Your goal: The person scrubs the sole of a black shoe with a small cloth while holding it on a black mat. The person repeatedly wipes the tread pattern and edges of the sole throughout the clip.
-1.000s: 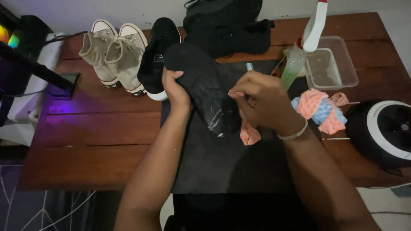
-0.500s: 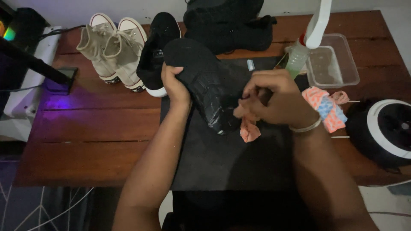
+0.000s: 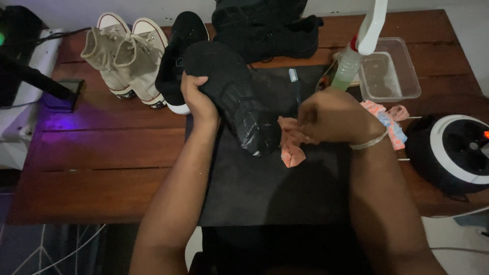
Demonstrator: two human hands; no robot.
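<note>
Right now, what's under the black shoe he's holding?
A dark mat on the wooden table lies beneath the black shoe, held by the left hand. The right hand holds a pink cloth beside its toe. The mat directly below the shoe is covered.

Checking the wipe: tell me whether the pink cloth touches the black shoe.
Cannot tell. In the head view the crumpled pink cloth, held by the right hand, meets the black shoe's toe edge; no gap or contact shows plainly.

Near half of the mat (image 3: 265, 188) lies open; shoes (image 3: 132, 56) wall the far edge, bottle (image 3: 347, 69) and tub (image 3: 389, 69) crowd far right, fan (image 3: 453, 153) blocks right.
</note>
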